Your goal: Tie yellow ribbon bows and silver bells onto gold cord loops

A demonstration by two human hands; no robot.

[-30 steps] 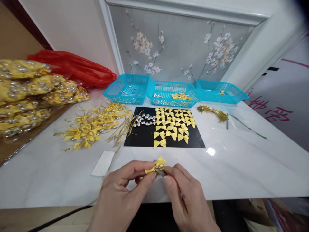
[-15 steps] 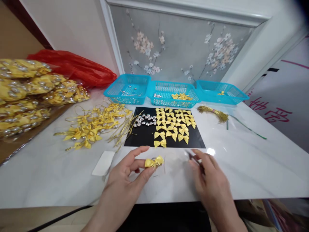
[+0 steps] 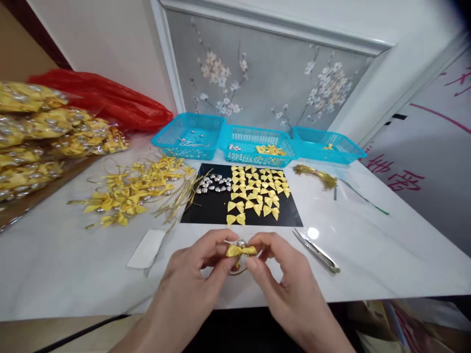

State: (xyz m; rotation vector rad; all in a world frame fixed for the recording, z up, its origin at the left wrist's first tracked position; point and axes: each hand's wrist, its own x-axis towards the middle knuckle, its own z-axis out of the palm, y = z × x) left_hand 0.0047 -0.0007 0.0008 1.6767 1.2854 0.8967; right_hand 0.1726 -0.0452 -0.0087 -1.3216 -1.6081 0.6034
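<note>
Between my two hands, just above the table's front part, is a yellow ribbon bow [image 3: 241, 250] with a silver bell-like bead [image 3: 241, 243] at its top and a thin gold cord looping below. My left hand [image 3: 200, 267] pinches its left side. The fingertips of my right hand [image 3: 281, 269] close on its right side. Metal tweezers or snips [image 3: 317, 251] lie on the table, right of my right hand. Beyond my hands, a black mat [image 3: 206, 214] bears rows of yellow bows [image 3: 253, 189] and a cluster of silver beads [image 3: 215, 183].
Finished-looking bows with cords [image 3: 128, 191] are heaped at left, beside loose gold cords [image 3: 180, 198]. Blue baskets [image 3: 189, 120] line the back. A gold cord bundle [image 3: 316, 175] lies right, a white card [image 3: 146, 249] left. Bagged bows [image 3: 47, 127] and a red plastic bag [image 3: 106, 100] fill the far left.
My right hand has put the metal tool down on the table at right and moved left to grip the bow, which my left hand still holds. The view has shifted slightly.
</note>
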